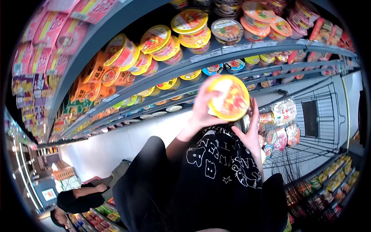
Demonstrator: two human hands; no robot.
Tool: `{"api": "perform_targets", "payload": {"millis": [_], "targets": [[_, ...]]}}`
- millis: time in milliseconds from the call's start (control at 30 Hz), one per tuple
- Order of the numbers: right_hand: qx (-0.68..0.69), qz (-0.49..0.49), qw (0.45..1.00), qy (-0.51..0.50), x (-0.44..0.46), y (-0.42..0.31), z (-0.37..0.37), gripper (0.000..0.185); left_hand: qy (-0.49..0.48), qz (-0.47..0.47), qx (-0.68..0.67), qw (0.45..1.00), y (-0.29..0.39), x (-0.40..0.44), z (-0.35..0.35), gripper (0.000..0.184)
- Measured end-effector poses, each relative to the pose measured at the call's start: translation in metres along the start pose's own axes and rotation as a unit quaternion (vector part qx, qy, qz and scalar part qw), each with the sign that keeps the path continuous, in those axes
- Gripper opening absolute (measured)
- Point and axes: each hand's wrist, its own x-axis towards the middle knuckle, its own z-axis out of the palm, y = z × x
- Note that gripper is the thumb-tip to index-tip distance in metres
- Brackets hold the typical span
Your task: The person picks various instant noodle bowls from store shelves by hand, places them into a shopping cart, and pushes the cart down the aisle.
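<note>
A round instant noodle bowl (228, 97) with a yellow rim and a red-and-yellow lid is held up in front of my chest, its lid facing me. My left hand (201, 103), blurred, is closed around the bowl's left side. To the lower right of the bowl is my right hand (251, 129), thumb and fingers spread apart. Its fingertips come close to the rim, and I cannot tell whether they touch. Similar yellow-rimmed noodle bowls (155, 39) stand stacked on the shelf beyond.
A wire shopping cart (319, 145) stands at right, holding several packaged foods (284, 112). Long shelves (201, 58) of noodle bowls run across the top, with pink packs (50, 29) at upper left. Another person (79, 199) in black is at lower left. More stocked shelves (328, 181) lie at lower right.
</note>
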Motion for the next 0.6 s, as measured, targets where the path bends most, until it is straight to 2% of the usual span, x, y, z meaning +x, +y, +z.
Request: {"api": "perform_targets", "payload": {"millis": [33,67,100,133,167,200,233,300,367,433,500,533,600], "targets": [[0.024,-0.016,1.0,-0.001,0.002,0.002,0.004,0.095,0.093,0.021,0.052,0.994,0.001,0.009,-0.01,0.075],[0.024,-0.012,1.0,-0.015,0.005,0.002,0.005,0.095,0.142,0.039,0.092,0.985,0.0,0.02,-0.026,0.08],[0.023,-0.006,0.999,-0.027,0.008,0.003,0.005,0.095,0.203,0.008,0.071,0.977,0.007,0.028,-0.034,0.084],[0.023,-0.007,0.999,-0.035,0.009,0.003,0.006,0.095,0.223,0.022,0.152,0.963,-0.003,0.037,-0.052,0.089],[0.012,-0.001,0.999,-0.043,0.01,0.004,0.008,0.094,0.264,0.003,0.128,0.956,0.002,0.05,-0.061,0.086],[0.001,0.004,0.999,-0.05,0.011,0.005,0.009,0.093,0.276,-0.003,0.148,0.95,0.003,0.063,-0.068,0.084],[0.001,0.004,0.998,-0.056,0.011,0.007,0.01,0.093,0.279,0.032,0.188,0.941,-0.003,0.076,-0.08,0.081],[-0.007,0.013,0.998,-0.057,0.011,0.011,0.009,0.091,0.322,-0.023,0.165,0.932,-0.01,0.088,-0.084,0.08],[-0.025,0.021,0.998,-0.053,0.009,0.013,0.007,0.089,0.317,-0.102,0.151,0.931,-0.017,0.096,-0.089,0.077],[-0.045,0.032,0.998,-0.043,0.007,0.017,0.003,0.088,0.309,-0.118,0.173,0.928,-0.032,0.097,-0.091,0.077],[-0.083,0.076,0.994,-0.013,0.002,0.029,-0.002,0.084,0.323,-0.154,0.283,0.89,-0.042,0.098,-0.09,0.081],[-0.087,0.072,0.994,0.014,-0.004,0.049,-0.004,0.08,0.325,-0.156,0.283,0.889,-0.045,0.097,-0.091,0.087],[-0.129,0.113,0.984,0.05,-0.019,0.088,-0.015,0.078,0.332,-0.124,0.405,0.843,-0.063,0.092,-0.094,0.095]]}}
